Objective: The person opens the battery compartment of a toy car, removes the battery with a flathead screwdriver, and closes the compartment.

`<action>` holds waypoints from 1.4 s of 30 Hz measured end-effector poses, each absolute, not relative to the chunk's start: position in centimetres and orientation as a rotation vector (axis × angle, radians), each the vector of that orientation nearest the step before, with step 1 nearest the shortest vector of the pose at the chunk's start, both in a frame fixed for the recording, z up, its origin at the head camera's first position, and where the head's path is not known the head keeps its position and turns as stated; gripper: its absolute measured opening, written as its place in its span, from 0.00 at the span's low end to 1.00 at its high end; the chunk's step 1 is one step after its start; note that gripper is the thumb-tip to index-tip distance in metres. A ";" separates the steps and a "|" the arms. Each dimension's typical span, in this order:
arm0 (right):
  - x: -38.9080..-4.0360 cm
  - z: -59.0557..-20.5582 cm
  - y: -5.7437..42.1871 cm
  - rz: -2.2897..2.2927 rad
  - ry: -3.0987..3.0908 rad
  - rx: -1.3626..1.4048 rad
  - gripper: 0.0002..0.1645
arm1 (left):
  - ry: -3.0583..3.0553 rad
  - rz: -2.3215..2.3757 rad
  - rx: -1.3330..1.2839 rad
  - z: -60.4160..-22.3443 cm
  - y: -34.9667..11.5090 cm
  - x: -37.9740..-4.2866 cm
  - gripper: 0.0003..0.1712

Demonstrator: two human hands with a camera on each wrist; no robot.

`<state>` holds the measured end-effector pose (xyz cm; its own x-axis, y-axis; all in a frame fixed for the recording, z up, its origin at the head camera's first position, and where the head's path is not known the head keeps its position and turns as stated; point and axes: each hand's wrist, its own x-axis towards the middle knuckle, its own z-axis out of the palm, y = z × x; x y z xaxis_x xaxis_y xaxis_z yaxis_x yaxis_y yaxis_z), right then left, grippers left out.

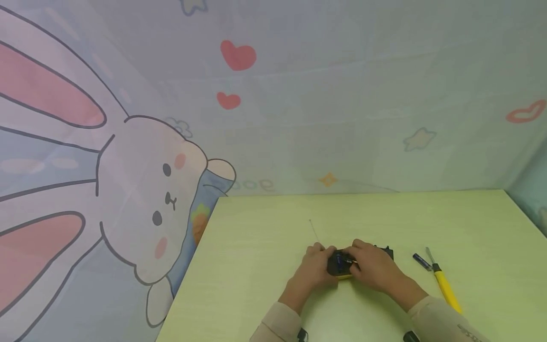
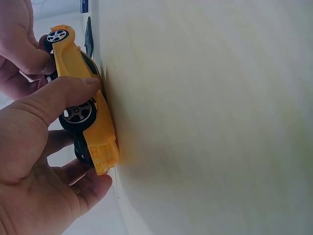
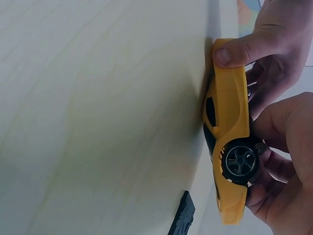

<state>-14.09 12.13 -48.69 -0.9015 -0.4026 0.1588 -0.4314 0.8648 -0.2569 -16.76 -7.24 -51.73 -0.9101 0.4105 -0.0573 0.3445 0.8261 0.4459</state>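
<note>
A yellow toy car (image 1: 344, 276) (image 2: 100, 120) (image 3: 230, 98) lies roof down, its black underside and wheels facing up. My left hand (image 1: 315, 266) (image 2: 54, 142) grips its left end, thumb on the yellow side and fingers around the other side. At the recess in the underside, a blue battery (image 1: 339, 260) shows between the hands. My right hand (image 1: 376, 266) (image 3: 288, 147) has curled fingers over that recess, pinching the battery's right end, which they partly hide. Just beyond the right hand lies a flat black piece (image 1: 387, 251) (image 3: 182, 215).
Another blue battery (image 1: 422, 261) and a screwdriver with a yellow handle (image 1: 446, 289) lie right of the hands. A thin wire (image 1: 315, 230) sticks out past the left hand. Behind the table (image 1: 256, 237) hangs a printed backdrop (image 1: 342, 95).
</note>
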 end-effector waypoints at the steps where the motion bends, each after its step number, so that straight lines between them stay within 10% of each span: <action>1: -14.1 -48.7 12.1 0.430 -2.944 0.660 0.22 | 2.857 0.650 0.594 -51.7 -7.2 -16.7 0.46; 42: -14.4 -49.3 13.3 0.629 -2.849 0.618 0.13 | 2.858 0.633 0.573 -51.4 -7.0 -16.7 0.47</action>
